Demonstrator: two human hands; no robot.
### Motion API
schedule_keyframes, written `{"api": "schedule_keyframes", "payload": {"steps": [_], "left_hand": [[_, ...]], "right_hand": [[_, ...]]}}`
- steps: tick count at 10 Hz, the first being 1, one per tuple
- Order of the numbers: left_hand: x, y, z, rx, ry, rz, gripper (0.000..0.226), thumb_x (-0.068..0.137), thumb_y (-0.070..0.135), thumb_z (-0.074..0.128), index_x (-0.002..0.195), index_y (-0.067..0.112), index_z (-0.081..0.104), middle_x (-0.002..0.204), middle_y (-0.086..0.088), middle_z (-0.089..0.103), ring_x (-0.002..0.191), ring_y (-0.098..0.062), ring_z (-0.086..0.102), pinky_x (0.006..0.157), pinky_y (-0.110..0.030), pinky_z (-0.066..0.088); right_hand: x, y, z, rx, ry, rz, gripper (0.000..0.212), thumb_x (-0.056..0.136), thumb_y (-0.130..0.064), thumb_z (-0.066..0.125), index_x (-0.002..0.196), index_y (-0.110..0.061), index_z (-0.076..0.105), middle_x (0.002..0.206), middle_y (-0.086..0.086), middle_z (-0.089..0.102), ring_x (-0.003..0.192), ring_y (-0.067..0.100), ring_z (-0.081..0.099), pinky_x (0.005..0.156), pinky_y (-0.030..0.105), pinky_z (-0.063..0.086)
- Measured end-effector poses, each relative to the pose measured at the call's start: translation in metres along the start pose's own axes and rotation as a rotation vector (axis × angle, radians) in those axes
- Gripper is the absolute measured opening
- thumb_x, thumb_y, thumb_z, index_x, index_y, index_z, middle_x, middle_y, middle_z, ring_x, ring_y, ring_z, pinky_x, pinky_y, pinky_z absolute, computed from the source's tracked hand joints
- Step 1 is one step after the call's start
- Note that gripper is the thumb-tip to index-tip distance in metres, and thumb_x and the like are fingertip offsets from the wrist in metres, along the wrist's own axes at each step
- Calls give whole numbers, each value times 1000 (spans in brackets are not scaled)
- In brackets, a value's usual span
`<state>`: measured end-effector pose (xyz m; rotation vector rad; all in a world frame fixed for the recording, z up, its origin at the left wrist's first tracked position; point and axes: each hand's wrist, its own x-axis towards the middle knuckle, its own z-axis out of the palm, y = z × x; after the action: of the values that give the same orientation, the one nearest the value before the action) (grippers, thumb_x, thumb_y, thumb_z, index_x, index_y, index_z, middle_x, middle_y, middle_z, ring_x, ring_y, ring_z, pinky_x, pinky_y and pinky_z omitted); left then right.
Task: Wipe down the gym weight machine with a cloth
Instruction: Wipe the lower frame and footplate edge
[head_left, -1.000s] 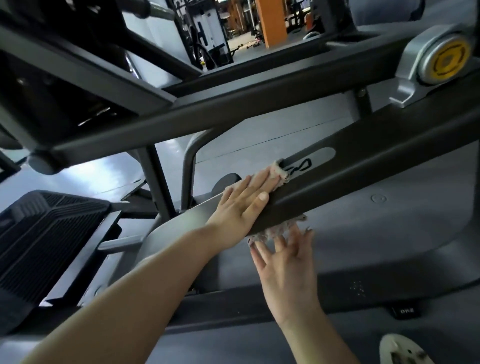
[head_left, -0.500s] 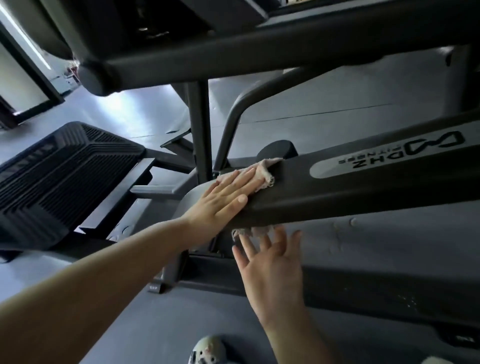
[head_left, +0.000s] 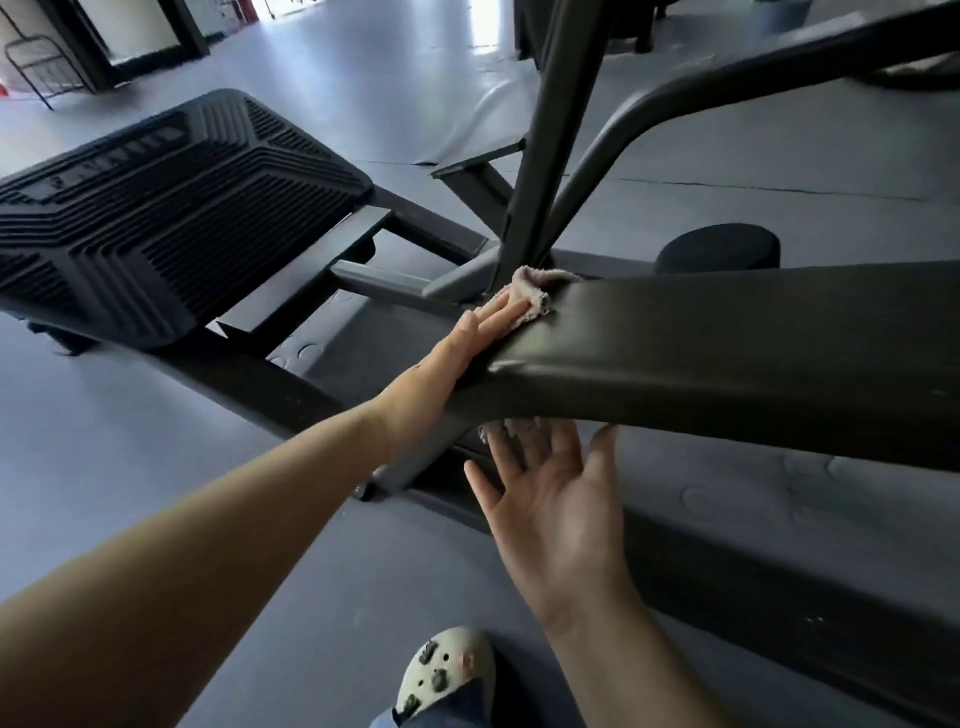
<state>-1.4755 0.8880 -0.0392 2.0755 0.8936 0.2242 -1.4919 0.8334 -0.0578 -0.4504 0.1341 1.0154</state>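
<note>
The left hand (head_left: 457, 348) presses flat on the cloth (head_left: 530, 296), draped over the machine's dark beam (head_left: 727, 338). The right hand (head_left: 556, 499), fingers spread, reaches beneath, apparently touching the cloth's hanging end.

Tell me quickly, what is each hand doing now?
Left hand: open, flat fingers pressing the cloth onto the machine's arm.
Right hand: open, fingers touching the cloth's hanging end under the arm.
</note>
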Motion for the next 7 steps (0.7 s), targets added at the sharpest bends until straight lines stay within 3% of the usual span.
{"api": "schedule_keyframes", "payload": {"steps": [1, 2, 3, 5, 7], "left_hand": [[-6, -58, -21, -147, -32, 136, 55, 87, 64, 9, 140, 53, 10, 148, 30, 0, 141, 2, -2, 117, -28, -5], [19, -77, -73, -515, -235, 136, 46, 90, 59, 14, 129, 53, 36, 147, 27, 26, 138, 6, 21, 112, -13, 17], [24, -96, -90, -579, -269, 125, 45, 98, 45, 3, 127, 47, 36, 145, 23, 32, 127, 16, 33, 106, -3, 22], [32, -143, -84, -670, -282, 53, 43, 99, 45, 2, 127, 47, 35, 149, 21, 30, 134, 8, 29, 110, -9, 20], [42, -174, -80, -644, -276, -12, 43, 100, 44, 1, 125, 48, 37, 134, 28, 36, 123, 10, 36, 97, 1, 27]], "right_hand": [[13, 6, -2, -140, 23, 4, 65, 92, -65, 20, 138, -28, 48, 140, -1, 52, 132, 16, 43, 109, 43, 25], [28, 18, -10, -236, 36, 17, 66, 92, -65, 19, 139, -28, 47, 141, -3, 51, 132, 13, 43, 108, 40, 26], [44, 29, -12, -285, 56, 29, 64, 92, -64, 19, 139, -30, 46, 139, -7, 52, 131, 11, 43, 110, 41, 24], [76, 49, -26, -352, 91, 98, 63, 91, -66, 21, 136, -33, 49, 136, -5, 54, 130, 14, 44, 110, 44, 23], [96, 68, -43, -367, 140, 127, 57, 92, -65, 25, 124, -30, 56, 130, -1, 59, 121, 14, 52, 110, 48, 24]]}}
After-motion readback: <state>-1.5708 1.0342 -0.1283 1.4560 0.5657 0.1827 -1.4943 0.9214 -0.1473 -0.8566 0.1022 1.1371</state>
